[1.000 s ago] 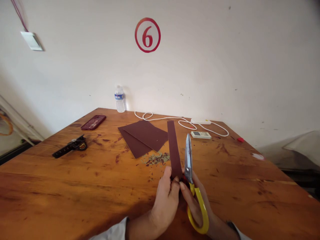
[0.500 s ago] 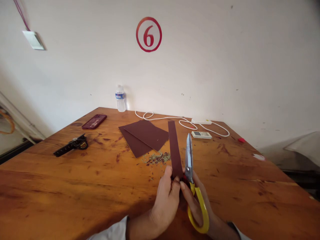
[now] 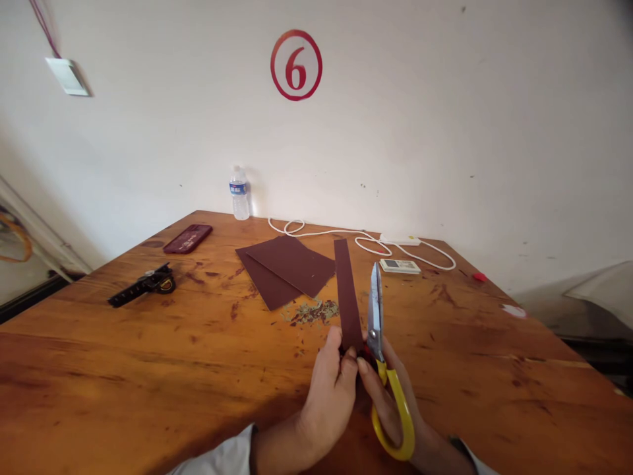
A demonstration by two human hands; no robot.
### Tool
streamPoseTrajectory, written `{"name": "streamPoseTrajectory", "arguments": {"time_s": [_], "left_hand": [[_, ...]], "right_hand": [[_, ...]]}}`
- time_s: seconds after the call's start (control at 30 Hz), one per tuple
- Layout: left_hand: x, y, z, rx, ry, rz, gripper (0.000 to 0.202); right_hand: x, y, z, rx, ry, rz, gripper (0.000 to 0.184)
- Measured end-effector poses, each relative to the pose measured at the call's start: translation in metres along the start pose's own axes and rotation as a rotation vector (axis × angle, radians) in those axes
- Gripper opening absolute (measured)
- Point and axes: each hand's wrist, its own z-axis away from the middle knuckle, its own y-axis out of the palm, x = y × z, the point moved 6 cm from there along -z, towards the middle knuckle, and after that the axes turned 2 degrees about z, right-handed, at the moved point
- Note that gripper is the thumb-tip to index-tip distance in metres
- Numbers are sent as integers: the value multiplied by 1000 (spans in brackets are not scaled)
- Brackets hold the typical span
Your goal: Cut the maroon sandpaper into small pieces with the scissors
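Left hand (image 3: 329, 402) is pinching 1 flat maroon strip (image 3: 349, 297) shut at its near end; right hand (image 3: 387, 408), just beside, is gripping 1 pair of yellow-handled metal scissors (image 3: 376, 323). Strip is pointing away over wooden table (image 3: 173, 363). Beyond: 1 green-and-maroon scrap pile (image 3: 316, 311) lying, 2 maroon sheets (image 3: 291, 264) overlapping, 1 clear plastic bottle (image 3: 240, 201) standing, contents unclear.

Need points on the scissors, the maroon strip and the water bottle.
Scissors (image 3: 374, 334): head view, on the pivot between blades and yellow handles.
Maroon strip (image 3: 348, 293): head view, midway along its flat face.
Water bottle (image 3: 238, 189): head view, on the blue label.
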Motion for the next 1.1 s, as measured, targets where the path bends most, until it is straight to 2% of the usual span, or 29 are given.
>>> {"name": "streamPoseTrajectory", "arguments": {"time_s": [0.23,0.33,0.5,0.8,0.93,1.1], "left_hand": [[-2,1,0,41,23,2,58],[0,1,-1,36,42,5,57],[-1,2,-2,51,71,6,55],[-4,3,-3,84,188,39,41],[-3,3,-5,71,152,42,44],[-14,7,-5,139,216,84,35]], "right_hand": [[4,4,0,18,16,-110,22],[-1,2,2,-26,50,-141,26],[-8,0,2,-8,107,-110,31],[2,0,-3,33,6,-30,22],[-1,1,-1,48,14,-35,21],[-1,1,-1,52,24,-73,20]]}}
